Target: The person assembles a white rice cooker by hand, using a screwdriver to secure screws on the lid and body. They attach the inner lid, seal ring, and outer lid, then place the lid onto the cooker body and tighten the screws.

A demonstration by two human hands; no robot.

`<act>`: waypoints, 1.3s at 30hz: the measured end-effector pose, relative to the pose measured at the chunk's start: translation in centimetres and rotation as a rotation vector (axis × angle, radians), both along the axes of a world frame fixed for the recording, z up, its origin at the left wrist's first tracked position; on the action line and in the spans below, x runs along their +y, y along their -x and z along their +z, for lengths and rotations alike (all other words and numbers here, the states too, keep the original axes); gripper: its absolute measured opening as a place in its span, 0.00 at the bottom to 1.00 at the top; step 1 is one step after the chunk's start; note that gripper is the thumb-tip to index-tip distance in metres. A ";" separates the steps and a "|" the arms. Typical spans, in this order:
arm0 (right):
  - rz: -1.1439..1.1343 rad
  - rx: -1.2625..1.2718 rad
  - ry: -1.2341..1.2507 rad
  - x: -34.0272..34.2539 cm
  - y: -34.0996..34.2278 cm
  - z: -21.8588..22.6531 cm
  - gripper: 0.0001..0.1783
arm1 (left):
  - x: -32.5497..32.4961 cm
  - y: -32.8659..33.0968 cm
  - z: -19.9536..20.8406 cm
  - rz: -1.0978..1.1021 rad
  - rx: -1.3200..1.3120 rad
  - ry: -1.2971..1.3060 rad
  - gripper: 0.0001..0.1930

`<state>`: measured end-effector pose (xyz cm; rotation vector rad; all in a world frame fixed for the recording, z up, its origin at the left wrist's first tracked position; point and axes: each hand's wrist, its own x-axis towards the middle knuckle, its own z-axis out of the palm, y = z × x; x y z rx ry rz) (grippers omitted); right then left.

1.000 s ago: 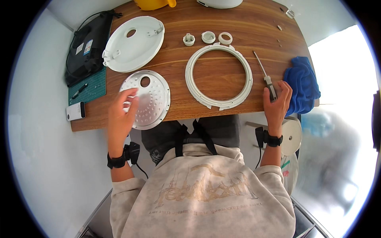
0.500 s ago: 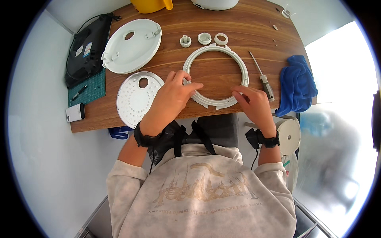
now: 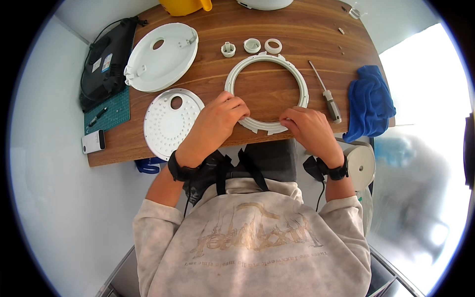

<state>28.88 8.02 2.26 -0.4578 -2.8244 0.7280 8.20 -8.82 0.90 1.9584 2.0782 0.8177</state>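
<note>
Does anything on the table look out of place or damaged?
Small pale scraps lie loose at the far right of the table, apart from the white ring, like stray debris. No damage stands out.

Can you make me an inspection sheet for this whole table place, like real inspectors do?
Surface: brown wooden table; a few tiny bits near the far right.
Job's things: white ring by the near edge; silver disc, white lid, small white cap and screwdriver around it.
Clutter: blue cloth at right; green mat and black appliance at left.
Hands: left hand and right hand, fingers closed on the ring's near part.
Cables: black wire hanging from the left wristband; another at the right.
Surroundings: pale wall at left; other people, nothing seen.
</note>
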 end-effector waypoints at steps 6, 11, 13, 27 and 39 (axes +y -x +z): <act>0.045 -0.032 0.009 0.3 0.4 -0.3 0.05 | -0.4 -1.7 0.7 -0.118 0.109 -0.058 0.12; 0.013 -0.039 -0.023 -0.1 0.7 -0.4 0.04 | -0.5 -1.7 0.0 -0.092 0.147 -0.029 0.14; 0.040 0.004 -0.059 -0.2 1.1 0.0 0.03 | -0.4 -1.7 0.1 -0.072 0.132 -0.026 0.14; 0.163 0.054 0.186 0.5 2.8 -2.3 0.08 | -0.5 -2.1 0.1 -0.033 0.054 -0.013 0.10; -0.051 0.156 -0.025 0.3 3.8 -3.1 0.05 | -0.5 -2.2 0.1 -0.025 -0.004 -0.025 0.11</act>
